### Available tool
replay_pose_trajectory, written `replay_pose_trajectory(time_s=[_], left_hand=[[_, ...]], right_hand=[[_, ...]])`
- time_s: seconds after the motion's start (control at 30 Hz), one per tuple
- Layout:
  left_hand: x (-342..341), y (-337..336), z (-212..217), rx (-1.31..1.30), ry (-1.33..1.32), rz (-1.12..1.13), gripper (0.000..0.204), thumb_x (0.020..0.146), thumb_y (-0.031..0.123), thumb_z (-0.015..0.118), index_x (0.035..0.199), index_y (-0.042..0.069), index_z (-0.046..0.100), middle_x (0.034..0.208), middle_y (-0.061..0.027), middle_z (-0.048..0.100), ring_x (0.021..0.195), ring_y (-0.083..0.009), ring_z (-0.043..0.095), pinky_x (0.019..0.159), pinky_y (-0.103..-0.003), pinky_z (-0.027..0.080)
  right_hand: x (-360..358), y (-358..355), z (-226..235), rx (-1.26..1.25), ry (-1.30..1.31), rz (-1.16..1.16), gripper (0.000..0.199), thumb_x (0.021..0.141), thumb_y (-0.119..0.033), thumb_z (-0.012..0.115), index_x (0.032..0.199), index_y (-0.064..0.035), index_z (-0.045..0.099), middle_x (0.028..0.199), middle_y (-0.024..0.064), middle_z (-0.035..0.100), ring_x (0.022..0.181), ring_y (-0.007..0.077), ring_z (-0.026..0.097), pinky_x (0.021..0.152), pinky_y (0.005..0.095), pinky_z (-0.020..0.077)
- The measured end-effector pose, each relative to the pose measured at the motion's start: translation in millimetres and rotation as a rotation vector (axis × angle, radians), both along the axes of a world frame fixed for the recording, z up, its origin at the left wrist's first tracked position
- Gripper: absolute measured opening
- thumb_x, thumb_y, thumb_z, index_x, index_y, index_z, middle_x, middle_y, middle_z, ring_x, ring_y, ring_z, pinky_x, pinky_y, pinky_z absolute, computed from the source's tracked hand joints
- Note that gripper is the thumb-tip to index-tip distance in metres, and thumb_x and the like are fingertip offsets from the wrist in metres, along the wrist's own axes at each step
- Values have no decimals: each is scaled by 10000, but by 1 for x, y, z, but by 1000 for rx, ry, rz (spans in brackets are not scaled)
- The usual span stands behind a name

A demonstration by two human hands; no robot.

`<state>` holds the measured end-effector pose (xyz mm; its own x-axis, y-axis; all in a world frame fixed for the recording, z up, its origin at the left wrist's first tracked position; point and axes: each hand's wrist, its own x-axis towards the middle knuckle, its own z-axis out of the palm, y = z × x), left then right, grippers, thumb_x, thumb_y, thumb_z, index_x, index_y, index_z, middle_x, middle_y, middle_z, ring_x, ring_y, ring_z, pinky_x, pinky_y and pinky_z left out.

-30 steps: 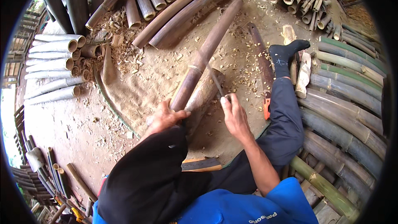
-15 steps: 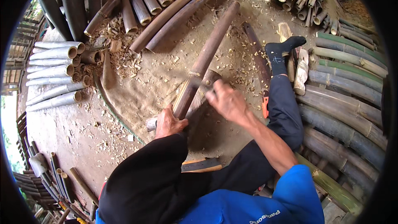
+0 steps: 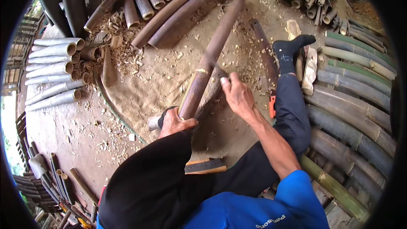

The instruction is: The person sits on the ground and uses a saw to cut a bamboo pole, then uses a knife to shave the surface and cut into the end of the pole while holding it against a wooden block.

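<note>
A brown bamboo pole [image 3: 215, 53] slants away from me, with a pale ring at its node and a light strip along the left of its near part. My left hand [image 3: 176, 123] is closed round its near end. Underneath, a short log [image 3: 207, 95] supports the pole. Just right of the node, my right hand [image 3: 239, 97] is closed on a dark bladed tool [image 3: 218, 67], blurred by motion, its exact kind unclear. The blade lies close to the pole; whether they touch cannot be made out.
Wood chips litter the brown cloth [image 3: 123, 89]. A saw [image 3: 267, 57] with an orange handle lies left of my outstretched foot [image 3: 292, 48]. Bamboo poles [image 3: 347, 106] are stacked at right, cut tubes [image 3: 55, 70] at left, and two long poles [image 3: 182, 10] lie beyond.
My right hand has moved slightly right and up from beside the node. The node and the pole's far end have shifted a little up in the view. My left hand keeps its grip.
</note>
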<state>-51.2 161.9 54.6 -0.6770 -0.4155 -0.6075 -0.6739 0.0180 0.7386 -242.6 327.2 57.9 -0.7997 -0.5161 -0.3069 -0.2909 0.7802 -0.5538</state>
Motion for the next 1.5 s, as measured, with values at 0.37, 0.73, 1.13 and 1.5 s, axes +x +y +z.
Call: replay_pose_trajectory(time_s=[0.37, 0.73, 1.13, 1.5], left_hand=[[-4, -1, 30, 217, -94, 64, 371, 706, 197, 835, 915, -40, 641, 802, -101, 637, 693, -181, 629, 625, -341, 502], [-12, -2, 15, 352, 26, 84, 471, 716, 173, 829, 1080, -28, 609, 754, -52, 627, 567, -144, 602, 535, -296, 474], [-41, -5, -31, -253, -81, -225, 582, 656, 322, 798, 1060, -75, 666, 977, -294, 708, 929, -397, 719, 873, -442, 557], [-34, -1, -1, 118, -145, -135, 474, 701, 269, 854, 979, -59, 655, 762, -121, 677, 646, -202, 662, 575, -361, 535]], right_hand=[[35, -1, 6, -208, 282, 528, 354, 1045, -376, 524, 981, -29, 485, 785, 253, 639, 687, 431, 685, 579, 535, 556], [28, -1, -1, -339, 77, 73, 347, 1062, -388, 511, 937, -65, 485, 698, 127, 581, 533, 254, 606, 425, 411, 486], [23, -2, -7, -59, 155, 245, 480, 1027, -468, 527, 1019, 11, 516, 809, 275, 672, 772, 498, 673, 700, 578, 538], [6, -3, -19, -111, 162, 119, 381, 1011, -428, 575, 1023, -51, 527, 762, 255, 674, 686, 462, 702, 561, 554, 568]])
